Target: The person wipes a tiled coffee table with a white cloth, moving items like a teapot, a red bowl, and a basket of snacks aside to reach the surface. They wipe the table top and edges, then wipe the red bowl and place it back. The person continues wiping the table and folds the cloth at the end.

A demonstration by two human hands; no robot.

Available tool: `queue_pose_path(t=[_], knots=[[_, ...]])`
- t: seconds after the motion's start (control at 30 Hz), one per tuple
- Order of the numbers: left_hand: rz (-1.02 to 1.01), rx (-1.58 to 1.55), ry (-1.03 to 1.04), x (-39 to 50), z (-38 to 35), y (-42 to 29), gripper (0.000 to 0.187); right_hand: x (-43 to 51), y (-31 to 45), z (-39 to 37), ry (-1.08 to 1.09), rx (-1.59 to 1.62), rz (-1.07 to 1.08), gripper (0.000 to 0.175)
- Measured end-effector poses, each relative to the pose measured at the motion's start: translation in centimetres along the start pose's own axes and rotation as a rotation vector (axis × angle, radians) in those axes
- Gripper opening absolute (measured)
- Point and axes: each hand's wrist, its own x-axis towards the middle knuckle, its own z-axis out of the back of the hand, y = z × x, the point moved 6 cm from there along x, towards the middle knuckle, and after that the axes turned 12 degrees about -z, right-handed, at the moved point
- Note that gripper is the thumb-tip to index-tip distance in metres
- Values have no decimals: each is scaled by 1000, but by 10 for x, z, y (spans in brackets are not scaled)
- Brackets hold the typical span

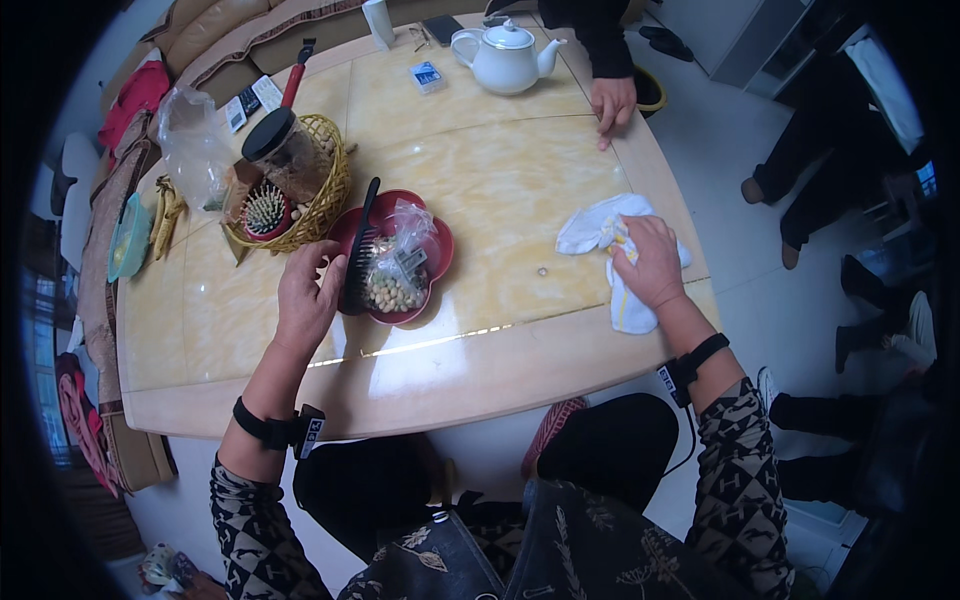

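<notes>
My right hand (649,259) is closed around a bunched white cloth (634,309) with yellow marks, pressed on the table near its right edge. At the left rim of a red flower-shaped dish (442,262) is my left hand (309,291), thumb and index finger apart. Whether it grips the rim cannot be made out. A black wide-toothed comb (363,240) leans across the dish's left side. Beside the comb, the dish holds pale nuts (394,294) and a clear plastic bag (415,229) with a small grey piece (412,260) on it.
A yellow woven basket (336,176) holds a hairbrush (265,212) and a black-lidded jar (289,154). Bananas (166,217) and a teal basket (129,236) lie farther left. A white teapot (507,64) stands at the back. Another person's hand (613,105) rests at the far right edge.
</notes>
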Motion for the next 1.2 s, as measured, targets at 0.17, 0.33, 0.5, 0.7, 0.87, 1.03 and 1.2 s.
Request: queue_pose_path(t=[0.17,0.33,0.5,0.7,0.87,1.03,1.2], knots=[[-145,12,-6,24,-19,-20,27,40,-30,-21,7,54,-98,34],[-258,39,7,35,-32,-36,28,46,-28,-18,36,177,-113,27],[-226,-8,57,37,-39,-36,29,48,-21,-12,330,326,-336,22],[-309,196,71,33,-33,-49,62,97,-45,-17,400,-19,-393,58],[-221,271,217,28,-47,-52,83,145,-50,-63,562,-402,-581,87],[-156,270,206,28,-53,-48,60,136,32,-90,751,-312,-395,83],[-92,213,180,27,-60,-42,51,72,151,-110,864,-260,56,65]])
